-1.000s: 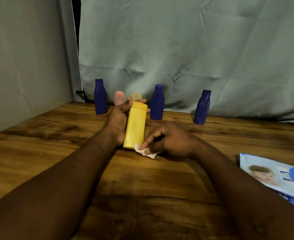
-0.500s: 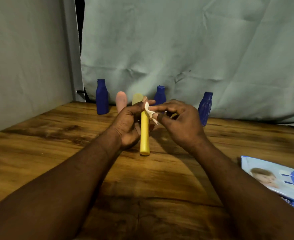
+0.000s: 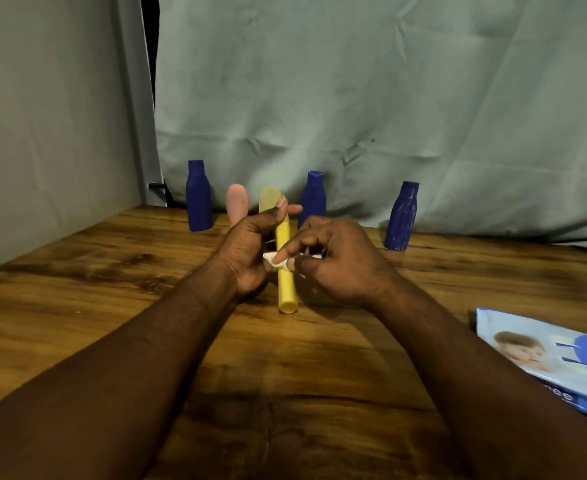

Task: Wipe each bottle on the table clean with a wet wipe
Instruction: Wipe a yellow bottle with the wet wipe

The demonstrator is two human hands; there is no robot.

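1. The left hand point(image 3: 247, 251) holds the yellow bottle point(image 3: 285, 271) near the middle of the wooden worktop point(image 3: 77, 289). Its fingers point(image 3: 287, 210) are curled round the upper part of the bottle and hide the cap.
2. The yellow bottle stands nearly upright with its narrow edge toward the camera. Its lower end is down at the worktop, but I cannot tell whether it touches the wood.
3. The right hand point(image 3: 337, 261) holds a small, crumpled white wet wipe point(image 3: 269, 258). Its fingers point(image 3: 285, 252) are bent and pinch the wipe against the bottle about halfway up its side.
4. Only a little of the wipe shows, between the two hands on the left of the bottle.
5. Other bottles stand upright in a row along the far edge of the worktop, well apart from the hands. From left to right they are the left blue bottle point(image 3: 199, 195), a pink bottle point(image 3: 237, 204), a pale yellow bottle point(image 3: 269, 199), the middle blue bottle point(image 3: 313, 197) and the right blue bottle point(image 3: 401, 216).
6. The left hand partly covers the pink and pale yellow bottles.
7. A pack of wet wipes point(image 3: 555, 362) lies flat at the right edge of the worktop, partly out of view.
8. A creased grey-green cloth backdrop point(image 3: 354, 98) hangs behind the row.
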